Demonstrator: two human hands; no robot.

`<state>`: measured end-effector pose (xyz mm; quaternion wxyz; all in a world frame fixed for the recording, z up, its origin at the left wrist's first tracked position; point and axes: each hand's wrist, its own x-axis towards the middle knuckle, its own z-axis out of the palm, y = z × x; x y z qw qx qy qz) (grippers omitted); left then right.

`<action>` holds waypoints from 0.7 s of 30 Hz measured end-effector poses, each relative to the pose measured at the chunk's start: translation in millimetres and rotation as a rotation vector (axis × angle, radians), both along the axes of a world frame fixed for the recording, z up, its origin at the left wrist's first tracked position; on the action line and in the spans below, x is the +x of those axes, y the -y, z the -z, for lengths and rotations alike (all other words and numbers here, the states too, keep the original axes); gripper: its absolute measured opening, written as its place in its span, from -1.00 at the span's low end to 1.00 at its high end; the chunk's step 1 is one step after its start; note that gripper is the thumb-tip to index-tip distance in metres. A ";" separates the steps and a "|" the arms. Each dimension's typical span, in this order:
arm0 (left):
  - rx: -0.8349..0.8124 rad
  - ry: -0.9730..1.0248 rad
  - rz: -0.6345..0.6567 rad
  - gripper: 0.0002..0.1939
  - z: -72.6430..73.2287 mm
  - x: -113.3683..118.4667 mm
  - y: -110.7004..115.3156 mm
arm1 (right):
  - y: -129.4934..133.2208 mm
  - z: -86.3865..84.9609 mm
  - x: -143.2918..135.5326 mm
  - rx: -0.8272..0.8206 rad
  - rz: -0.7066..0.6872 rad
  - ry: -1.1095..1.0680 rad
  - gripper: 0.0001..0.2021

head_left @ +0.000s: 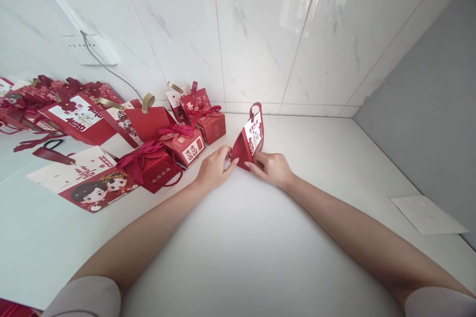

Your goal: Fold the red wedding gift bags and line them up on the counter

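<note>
A small red gift box (254,134) with a white printed front and a ribbon loop on top stands upright on the white table, near the wall. My left hand (215,166) is at its left side, thumb and fingers closed on the lower edge. At the lower right, my right hand (272,167) grips the same box between thumb and curled fingers. Some of the right fingertips are hidden behind the box. Closest to my left hand is a red gift box with a bow (183,143).
More red boxes, including a dark red bowed one (158,166) and a flat printed bag (94,183), crowd the left. A cable (111,72) hangs from a wall socket (92,49). A white paper sheet (427,214) lies at the right. Tiled wall (256,34) borders the table.
</note>
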<state>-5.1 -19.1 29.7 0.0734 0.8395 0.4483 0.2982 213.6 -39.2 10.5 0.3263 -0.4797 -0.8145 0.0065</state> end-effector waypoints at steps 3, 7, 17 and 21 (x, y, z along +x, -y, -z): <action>0.155 -0.135 0.039 -0.80 0.3 -0.7 -0.1 | -0.8 0.8 0.6 -0.017 0.058 0.017 -0.62; 0.376 -0.297 0.041 -0.72 1.4 -1.2 0.0 | -1.2 0.8 1.1 0.029 0.080 0.108 -0.62; 0.508 -0.363 -0.035 -0.69 -0.3 3.9 7.2 | -0.4 2.7 -7.4 0.113 0.072 0.210 -0.63; 0.294 -0.260 -0.113 -0.74 -1.5 1.1 6.1 | -0.8 -1.6 4.3 0.064 -0.084 0.012 -0.63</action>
